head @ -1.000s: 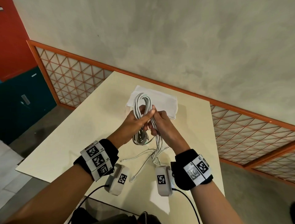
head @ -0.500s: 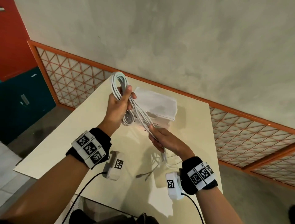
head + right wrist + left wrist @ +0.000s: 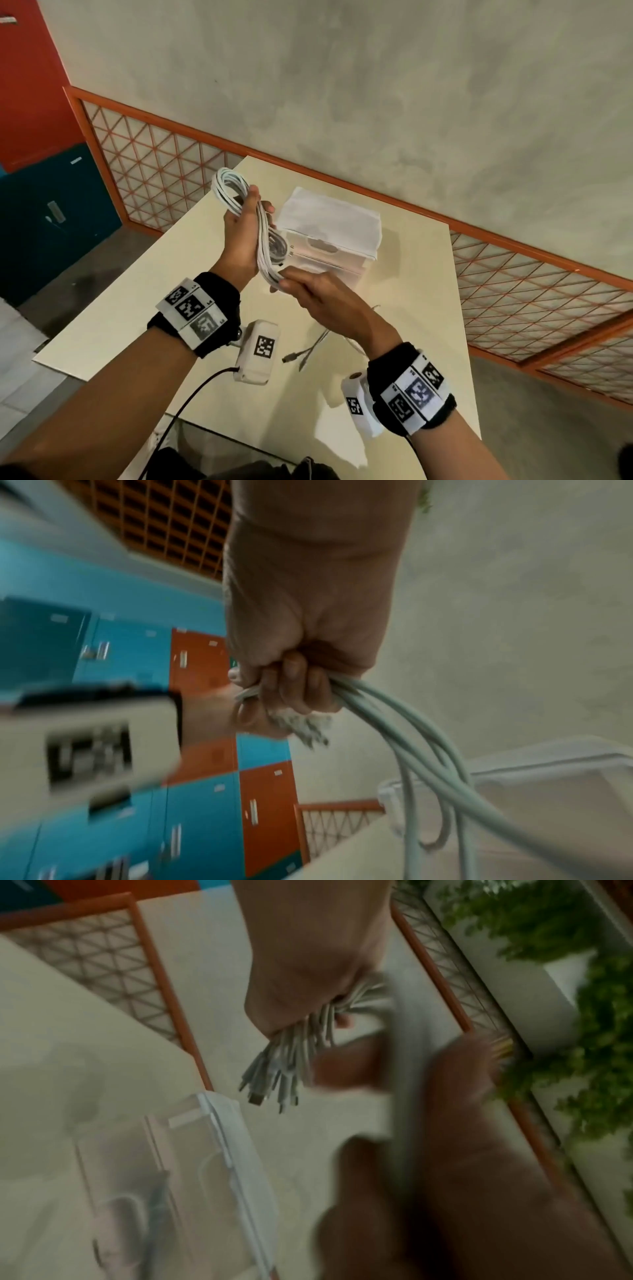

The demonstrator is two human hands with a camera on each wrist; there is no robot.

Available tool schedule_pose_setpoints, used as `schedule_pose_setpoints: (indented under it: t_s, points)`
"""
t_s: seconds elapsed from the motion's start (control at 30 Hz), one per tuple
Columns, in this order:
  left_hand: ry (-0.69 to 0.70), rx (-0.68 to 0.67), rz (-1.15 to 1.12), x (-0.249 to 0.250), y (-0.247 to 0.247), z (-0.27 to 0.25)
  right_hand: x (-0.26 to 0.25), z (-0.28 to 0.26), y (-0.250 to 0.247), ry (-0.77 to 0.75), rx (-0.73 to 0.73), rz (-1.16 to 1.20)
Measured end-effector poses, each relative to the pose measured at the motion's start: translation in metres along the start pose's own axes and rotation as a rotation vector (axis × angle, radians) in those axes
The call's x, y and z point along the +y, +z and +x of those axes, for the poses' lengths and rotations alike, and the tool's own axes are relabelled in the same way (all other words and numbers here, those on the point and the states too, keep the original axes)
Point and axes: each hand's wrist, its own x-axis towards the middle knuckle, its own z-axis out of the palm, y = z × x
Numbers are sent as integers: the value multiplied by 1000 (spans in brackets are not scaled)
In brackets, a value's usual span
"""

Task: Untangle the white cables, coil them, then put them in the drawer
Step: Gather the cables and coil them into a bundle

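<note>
White cables [image 3: 262,236] sit as one long looped bundle held up over the table [image 3: 144,284], just in front of the small white drawer unit [image 3: 330,222] at the table's far middle. The unit's drawers look shut from the head view, so stowing is not yet done.

Likely reason for the raised hold: keeping the loops off the surface so they stay stacked while the slack is gathered in. A few loose cable ends [image 3: 308,353] hang from the bundle down to the table on the near side, so coiling looks unfinished.

Left hand [image 3: 241,240] wraps fingers and thumb around the bundle's far upper part, acting as the anchor. Right hand [image 3: 322,298] has its fingers curled round the near lower end; the right wrist view shows several strands [image 3: 394,723] running out of that fist. Plug tips [image 3: 270,1085] poke out below the left hand.
</note>
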Motion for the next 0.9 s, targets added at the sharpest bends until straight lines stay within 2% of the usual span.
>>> schedule_pose_setpoints:
  t_s: [0.07,0.17,0.3,0.4,0.6,0.67,0.77,0.9]
  points:
    - [-110,-24,-134,6,6,-1,9,-1,9,25,-9,-126]
    - [-159,-61,-181,5,10,-6,16,-3,13,26,-40,-207]
    - [-221,-109,-260,6,10,-6,16,-9,11,83,-151,-1]
    - [-255,-181,-286,11,8,-5,18,-15,-1,200,-207,205]
    - [-251,-283,-201,12,0,-8,38,-23,-33,343,-379,135]
    - [-233,-295,-157,13,-3,-8,46,-24,-43,369,-345,58]
    - [-156,-341,-1,13,-2,-13,46,-23,-55,314,-163,-33]
    - [-109,-416,179,11,7,-25,22,-13,-72,190,75,40]
